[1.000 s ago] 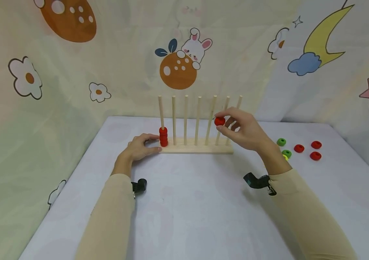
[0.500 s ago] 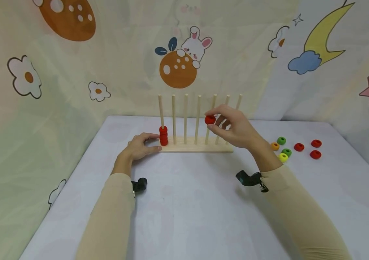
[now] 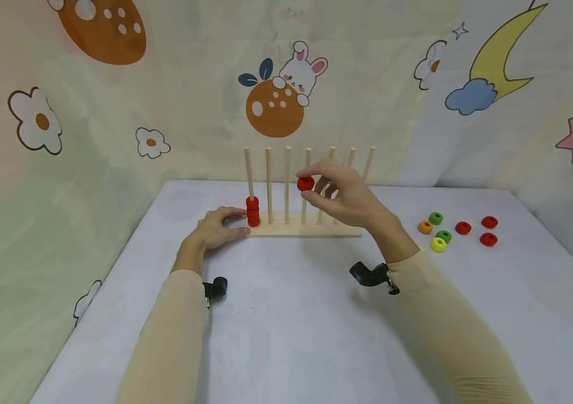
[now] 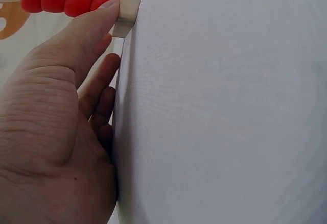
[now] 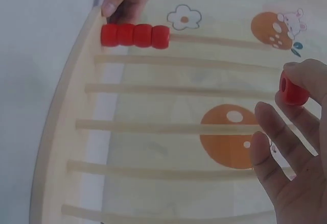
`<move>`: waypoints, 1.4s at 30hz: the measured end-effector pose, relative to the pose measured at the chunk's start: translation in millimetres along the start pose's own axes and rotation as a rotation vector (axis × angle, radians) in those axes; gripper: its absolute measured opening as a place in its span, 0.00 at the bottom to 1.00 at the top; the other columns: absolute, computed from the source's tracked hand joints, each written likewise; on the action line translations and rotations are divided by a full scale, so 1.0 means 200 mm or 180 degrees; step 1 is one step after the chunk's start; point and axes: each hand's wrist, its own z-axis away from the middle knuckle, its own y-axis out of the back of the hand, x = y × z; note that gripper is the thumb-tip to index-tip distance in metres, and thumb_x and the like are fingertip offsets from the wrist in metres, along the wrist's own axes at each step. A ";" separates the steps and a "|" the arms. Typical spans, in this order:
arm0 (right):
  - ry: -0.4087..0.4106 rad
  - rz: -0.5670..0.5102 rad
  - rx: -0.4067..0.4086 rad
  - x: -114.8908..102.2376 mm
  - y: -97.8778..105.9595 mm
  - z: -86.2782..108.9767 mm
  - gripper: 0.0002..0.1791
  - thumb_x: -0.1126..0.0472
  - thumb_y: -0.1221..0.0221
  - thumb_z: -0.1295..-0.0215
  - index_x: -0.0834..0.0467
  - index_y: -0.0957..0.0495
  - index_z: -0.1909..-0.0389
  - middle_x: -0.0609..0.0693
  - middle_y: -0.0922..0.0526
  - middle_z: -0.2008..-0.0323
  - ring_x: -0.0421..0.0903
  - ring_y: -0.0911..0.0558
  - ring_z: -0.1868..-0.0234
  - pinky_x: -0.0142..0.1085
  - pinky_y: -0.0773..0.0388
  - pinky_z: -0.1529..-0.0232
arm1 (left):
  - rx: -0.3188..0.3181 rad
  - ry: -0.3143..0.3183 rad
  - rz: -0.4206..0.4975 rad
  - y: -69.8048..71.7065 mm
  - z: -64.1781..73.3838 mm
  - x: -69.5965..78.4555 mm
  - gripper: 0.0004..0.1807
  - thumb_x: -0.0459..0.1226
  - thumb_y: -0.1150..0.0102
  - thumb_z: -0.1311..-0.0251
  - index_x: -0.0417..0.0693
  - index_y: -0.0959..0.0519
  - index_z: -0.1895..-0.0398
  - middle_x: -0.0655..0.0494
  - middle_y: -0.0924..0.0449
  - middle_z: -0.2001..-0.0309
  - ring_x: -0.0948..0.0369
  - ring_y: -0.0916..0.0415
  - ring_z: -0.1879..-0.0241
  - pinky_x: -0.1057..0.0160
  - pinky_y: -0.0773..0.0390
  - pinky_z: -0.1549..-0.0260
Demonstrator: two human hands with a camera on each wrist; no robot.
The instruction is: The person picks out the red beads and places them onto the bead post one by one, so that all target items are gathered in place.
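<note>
A wooden peg rack [image 3: 306,230] with a row of upright pegs stands toward the back of the table. On its leftmost peg sits a stack of several red beads [image 3: 253,212], also large in the left wrist view. My left hand [image 3: 214,229] holds the rack's left end, the thumb [image 4: 107,9] right at the base beside the lowest bead. My right hand [image 3: 347,193] pinches one red bead [image 3: 305,184] between thumb and index finger, raised in front of the middle pegs. In the right wrist view the hole of this bead [image 5: 294,92] shows, and the other fingers are spread.
To the right on the table lie loose beads: several red ones [image 3: 463,228], green ones [image 3: 435,218], an orange one [image 3: 425,227] and a yellow one [image 3: 438,244]. A patterned cloth [image 3: 195,90] hangs behind the table.
My right hand has moved left along the pegs with the red bead, uncovering the orange and yellow beads on the table. My left hand has stayed at the rack's end.
</note>
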 end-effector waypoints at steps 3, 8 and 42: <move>0.0007 -0.0008 -0.0009 -0.01 -0.02 -0.02 0.17 0.67 0.32 0.35 0.57 0.18 0.46 0.49 0.16 0.53 0.42 0.18 0.66 0.38 0.19 0.70 | 0.0000 -0.0012 0.0032 0.01 0.01 0.00 0.34 0.54 0.32 0.39 0.64 0.27 0.29 0.53 0.34 0.26 0.47 0.49 0.23 0.32 0.50 0.28; -0.0061 -0.0015 -0.0058 -0.02 -0.05 -0.03 0.18 0.67 0.33 0.34 0.57 0.18 0.44 0.50 0.17 0.53 0.43 0.18 0.66 0.38 0.18 0.70 | -0.0017 -0.0034 0.0069 -0.01 0.02 -0.01 0.34 0.55 0.31 0.39 0.64 0.26 0.30 0.53 0.33 0.26 0.47 0.48 0.24 0.33 0.50 0.28; -0.0060 -0.0302 0.0371 -0.08 -0.28 -0.32 0.18 0.68 0.35 0.32 0.61 0.20 0.42 0.52 0.13 0.51 0.42 0.16 0.71 0.40 0.16 0.68 | 0.0001 -0.0030 0.0118 0.01 0.01 0.01 0.32 0.53 0.31 0.39 0.64 0.25 0.32 0.54 0.31 0.27 0.48 0.47 0.23 0.31 0.53 0.27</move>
